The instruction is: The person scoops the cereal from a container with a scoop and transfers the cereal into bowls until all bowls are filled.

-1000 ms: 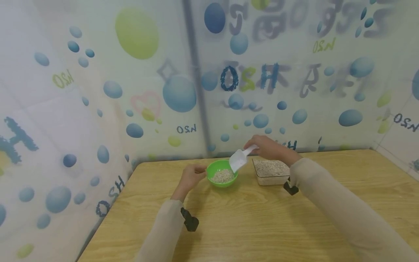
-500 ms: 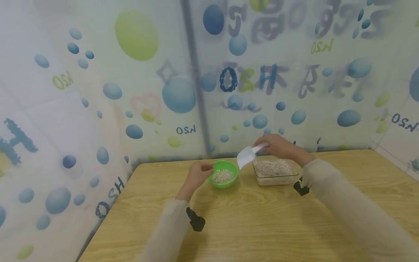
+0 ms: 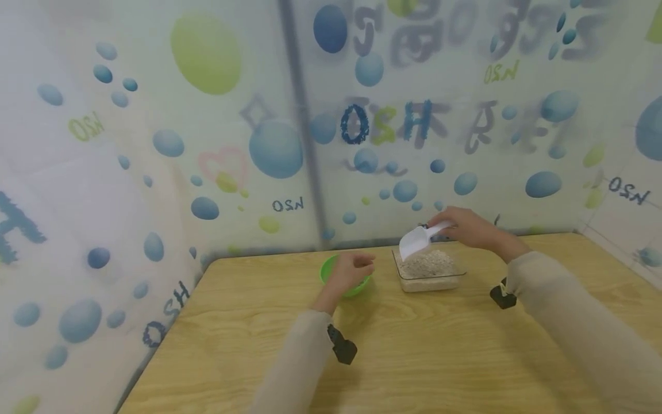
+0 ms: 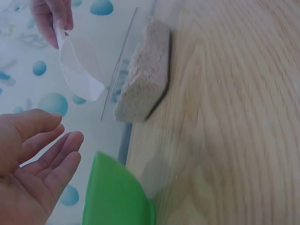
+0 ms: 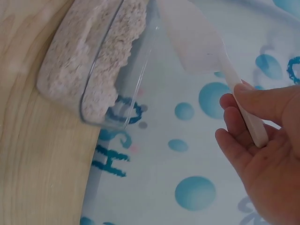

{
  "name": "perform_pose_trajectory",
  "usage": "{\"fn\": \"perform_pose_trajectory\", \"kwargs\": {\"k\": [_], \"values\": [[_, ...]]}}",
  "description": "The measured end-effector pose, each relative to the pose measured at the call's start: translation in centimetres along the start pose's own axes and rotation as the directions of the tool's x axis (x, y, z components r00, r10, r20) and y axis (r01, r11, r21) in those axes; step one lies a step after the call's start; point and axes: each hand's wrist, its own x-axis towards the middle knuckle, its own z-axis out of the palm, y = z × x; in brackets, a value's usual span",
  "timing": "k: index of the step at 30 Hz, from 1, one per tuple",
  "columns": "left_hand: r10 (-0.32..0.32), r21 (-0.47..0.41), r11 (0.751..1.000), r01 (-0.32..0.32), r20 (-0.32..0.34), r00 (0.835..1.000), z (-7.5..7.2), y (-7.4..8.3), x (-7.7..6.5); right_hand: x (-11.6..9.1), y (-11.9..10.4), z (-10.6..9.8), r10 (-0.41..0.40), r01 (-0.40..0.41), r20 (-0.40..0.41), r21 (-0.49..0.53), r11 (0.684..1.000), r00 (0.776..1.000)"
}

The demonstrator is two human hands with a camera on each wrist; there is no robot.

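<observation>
White scoop (image 3: 420,240) over clear grain container (image 3: 428,270), wooden table (image 3: 414,345).

Scoop: white plastic, handle pinched between thumb and fingers of the right hand (image 3: 468,228), bowl tilted down above the container's far-left part; whether it touches the grain (image 3: 427,263) cannot be told. Container: clear, rectangular, part-filled with pale flaky grain, standing toward the table's 12 o'clock edge. Green bowl (image 3: 331,270): at the container's 9 o'clock, just beside it, largely hidden in the head view by the left hand (image 3: 351,270). Left hand: fingers straight and relaxed, loosely together, palm open, holding nothing, over the bowl. Backdrop: white sheeting (image 3: 207,144) printed with blue and green bubbles, at the table's 12 and 9 o'clock sides.
</observation>
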Motion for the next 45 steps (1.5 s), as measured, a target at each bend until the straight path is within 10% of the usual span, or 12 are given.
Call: {"fn": "perform_pose_trajectory", "kwargs": {"k": [22, 45], "values": [[-0.023, 0.059, 0.998, 0.023, 0.001, 1.0, 5.5, -0.5, 2.1, -1.0, 3.3, 0.1, 0.029, -0.03, -0.007, -0.15, 0.988, 1.0], [-0.056, -0.045, 0.997, 0.055, -0.02, 0.998, 6.7, 0.0, 2.1, -1.0, 4.6, 3.2, 0.071, -0.07, 0.025, -0.022, 0.997, 0.997]]}}
